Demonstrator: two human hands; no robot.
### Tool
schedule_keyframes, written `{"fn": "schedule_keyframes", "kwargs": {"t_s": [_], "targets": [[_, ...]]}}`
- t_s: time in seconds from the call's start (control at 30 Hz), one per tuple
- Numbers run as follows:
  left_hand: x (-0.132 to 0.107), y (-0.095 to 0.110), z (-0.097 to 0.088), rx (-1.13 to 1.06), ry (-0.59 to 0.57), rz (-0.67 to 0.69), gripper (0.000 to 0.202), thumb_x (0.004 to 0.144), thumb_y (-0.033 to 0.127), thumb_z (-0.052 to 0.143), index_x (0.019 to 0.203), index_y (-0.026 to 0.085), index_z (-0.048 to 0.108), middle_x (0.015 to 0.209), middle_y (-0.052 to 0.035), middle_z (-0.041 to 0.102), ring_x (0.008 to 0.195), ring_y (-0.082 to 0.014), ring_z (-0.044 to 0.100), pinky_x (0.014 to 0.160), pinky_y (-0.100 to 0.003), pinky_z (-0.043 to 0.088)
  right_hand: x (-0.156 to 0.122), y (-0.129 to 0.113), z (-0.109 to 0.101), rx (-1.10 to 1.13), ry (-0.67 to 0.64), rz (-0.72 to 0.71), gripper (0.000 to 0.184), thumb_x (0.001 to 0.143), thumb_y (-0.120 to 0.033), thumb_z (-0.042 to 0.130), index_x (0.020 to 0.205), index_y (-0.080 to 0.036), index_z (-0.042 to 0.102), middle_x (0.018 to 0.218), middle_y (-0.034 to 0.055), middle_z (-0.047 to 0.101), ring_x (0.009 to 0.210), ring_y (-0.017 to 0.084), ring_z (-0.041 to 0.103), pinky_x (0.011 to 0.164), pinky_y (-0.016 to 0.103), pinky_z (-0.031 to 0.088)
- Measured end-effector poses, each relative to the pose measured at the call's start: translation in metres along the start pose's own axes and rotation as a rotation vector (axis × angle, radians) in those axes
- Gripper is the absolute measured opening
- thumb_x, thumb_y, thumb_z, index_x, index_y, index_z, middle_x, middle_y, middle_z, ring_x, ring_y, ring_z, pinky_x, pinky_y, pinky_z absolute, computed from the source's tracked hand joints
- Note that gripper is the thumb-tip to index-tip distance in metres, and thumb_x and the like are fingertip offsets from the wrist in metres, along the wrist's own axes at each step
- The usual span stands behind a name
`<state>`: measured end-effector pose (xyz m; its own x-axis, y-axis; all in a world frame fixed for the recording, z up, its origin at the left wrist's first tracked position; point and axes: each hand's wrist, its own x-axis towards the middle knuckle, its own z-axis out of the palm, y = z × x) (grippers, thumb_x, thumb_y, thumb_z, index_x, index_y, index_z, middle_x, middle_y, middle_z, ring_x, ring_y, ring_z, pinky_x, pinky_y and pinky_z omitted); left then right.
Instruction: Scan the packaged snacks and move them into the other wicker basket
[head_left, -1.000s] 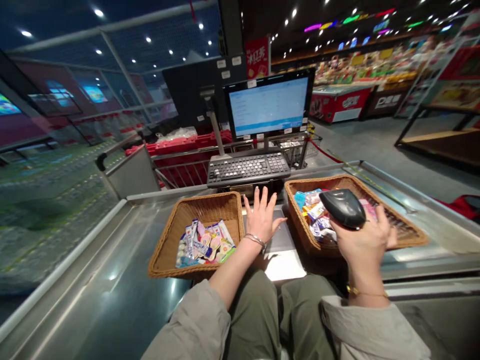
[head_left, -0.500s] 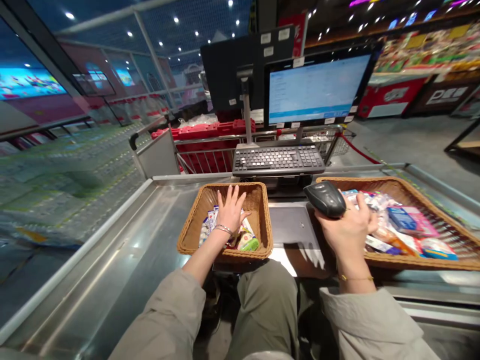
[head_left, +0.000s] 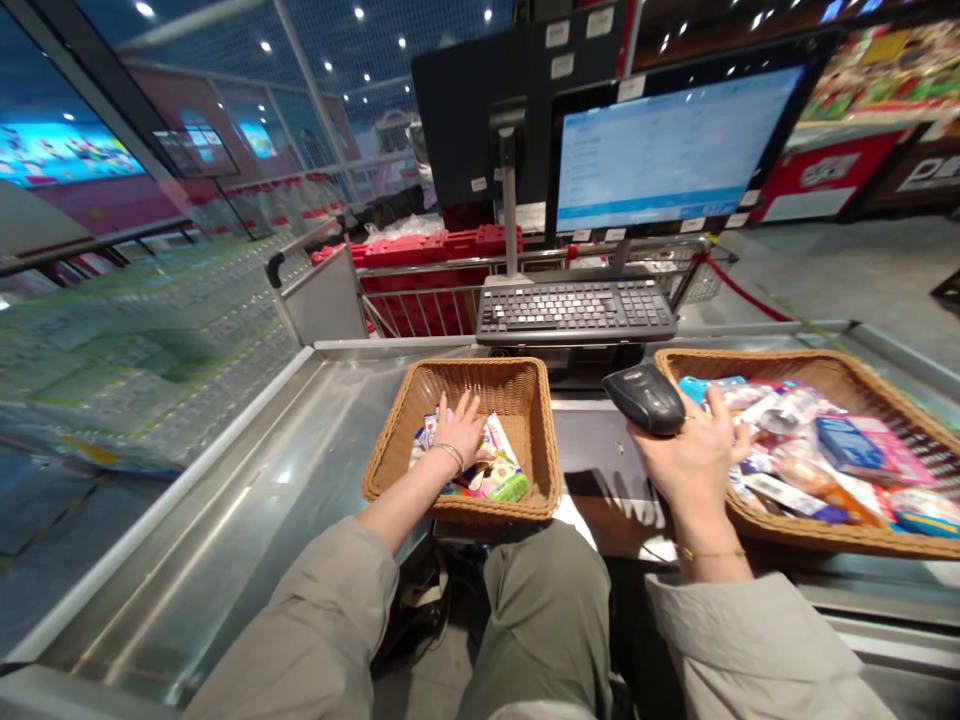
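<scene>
My left hand (head_left: 459,432) is down inside the smaller wicker basket (head_left: 384,462), fingers spread over packaged snacks (head_left: 501,470). Whether its fingertips touch the packs I cannot tell. A green-and-white pack (head_left: 511,488) lies near the basket's front right corner. In my right hand (head_left: 694,450) is a black barcode scanner (head_left: 643,398), its head pointing left above the counter plate; the fingers wrap round its handle, which is mostly hidden. Right behind that hand stands a larger wicker basket (head_left: 862,540) heaped with packaged goods, among them a blue box (head_left: 846,447).
A keyboard (head_left: 576,308) sits beyond the baskets, below a lit monitor (head_left: 667,150) and a second dark screen (head_left: 472,130). The steel counter (head_left: 300,450) runs left with a raised edge. Behind are a trolley with red crates (head_left: 442,248) and stacked bottles (head_left: 135,350) on the left.
My left hand has gone lower into the smaller basket, onto the snacks. The right hand still holds the scanner in nearly the same place. The view has shifted slightly.
</scene>
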<state>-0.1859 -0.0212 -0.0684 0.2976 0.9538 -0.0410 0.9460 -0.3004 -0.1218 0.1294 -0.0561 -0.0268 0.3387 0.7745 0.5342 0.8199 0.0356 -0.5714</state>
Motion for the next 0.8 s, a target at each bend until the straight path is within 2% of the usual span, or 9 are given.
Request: {"fn": "schedule_keyframes", "kwargs": {"t_s": [0.1,0.2,0.3,0.43,0.53,0.63,0.73,0.8], "targets": [[0.003,0.000,0.013,-0.010,-0.069,0.053,0.071,0.072,0.062,0.082,0.129,0.022,0.069,0.161,-0.0193,0.042,0.155,-0.0408,0.024,0.121,-0.072,-0.006,-0.001,0.004,0.001,0.000,0.002,-0.016,0.049,0.080,-0.048,0.060,0.118,-0.019,0.070,0.122,0.0144,0.072,0.141,0.037,0.041,0.116,0.064,0.018],[0.008,0.001,0.021,-0.017,-0.119,0.087,0.070,0.066,0.062,0.086,0.124,0.024,0.072,0.157,-0.0177,0.048,0.154,-0.0416,0.027,0.121,-0.072,-0.006,-0.001,0.008,0.004,-0.003,0.005,-0.020,0.052,0.078,-0.049,0.061,0.120,-0.019,0.069,0.123,0.0138,0.072,0.141,0.037,0.041,0.116,0.065,0.018],[0.012,0.005,0.025,0.011,-0.157,0.107,0.061,0.069,0.059,0.084,0.117,0.023,0.074,0.151,-0.0174,0.056,0.151,-0.0408,0.034,0.121,-0.071,-0.005,-0.002,0.010,0.007,-0.009,0.005,-0.019,0.052,0.078,-0.050,0.060,0.119,-0.020,0.069,0.124,0.0127,0.072,0.142,0.036,0.041,0.117,0.065,0.018],[0.014,0.011,0.022,0.033,-0.194,0.103,0.051,0.072,0.062,0.081,0.102,0.022,0.075,0.125,-0.0151,0.074,0.138,-0.0379,0.053,0.121,-0.069,-0.005,-0.003,0.010,0.007,-0.009,0.005,-0.008,0.050,0.078,-0.049,0.059,0.118,-0.021,0.069,0.125,0.0117,0.072,0.142,0.036,0.042,0.118,0.066,0.017],[0.012,0.014,0.018,0.032,-0.215,0.066,0.049,0.070,0.061,0.083,0.093,0.019,0.074,0.105,-0.0145,0.079,0.114,-0.0376,0.069,0.120,-0.070,-0.004,-0.003,0.009,0.005,-0.007,0.008,-0.002,0.051,0.077,-0.049,0.060,0.119,-0.021,0.069,0.125,0.0126,0.072,0.142,0.036,0.043,0.118,0.066,0.018],[0.011,0.015,0.012,0.018,-0.164,0.045,0.041,0.076,0.056,0.080,0.093,0.019,0.072,0.099,-0.0119,0.079,0.096,-0.0337,0.074,0.121,-0.070,-0.002,-0.003,0.010,0.005,0.003,0.000,0.010,0.049,0.077,-0.049,0.060,0.116,-0.021,0.070,0.125,0.0131,0.071,0.141,0.037,0.043,0.117,0.068,0.018],[0.011,0.015,0.006,-0.036,-0.067,0.063,0.034,0.085,0.048,0.072,0.106,0.021,0.069,0.100,-0.0086,0.080,0.098,-0.0309,0.075,0.122,-0.068,0.000,-0.003,0.011,0.005,0.029,-0.005,0.020,0.044,0.077,-0.048,0.061,0.113,-0.023,0.070,0.126,0.0111,0.071,0.140,0.038,0.042,0.116,0.069,0.018],[0.011,0.013,0.001,-0.089,-0.011,0.065,0.036,0.087,0.042,0.070,0.117,0.022,0.065,0.102,-0.0066,0.079,0.103,-0.0294,0.074,0.123,-0.067,0.004,-0.003,0.013,0.005,0.039,-0.004,0.018,0.044,0.077,-0.049,0.061,0.112,-0.024,0.070,0.125,0.0104,0.071,0.140,0.038,0.042,0.115,0.070,0.017]]}}
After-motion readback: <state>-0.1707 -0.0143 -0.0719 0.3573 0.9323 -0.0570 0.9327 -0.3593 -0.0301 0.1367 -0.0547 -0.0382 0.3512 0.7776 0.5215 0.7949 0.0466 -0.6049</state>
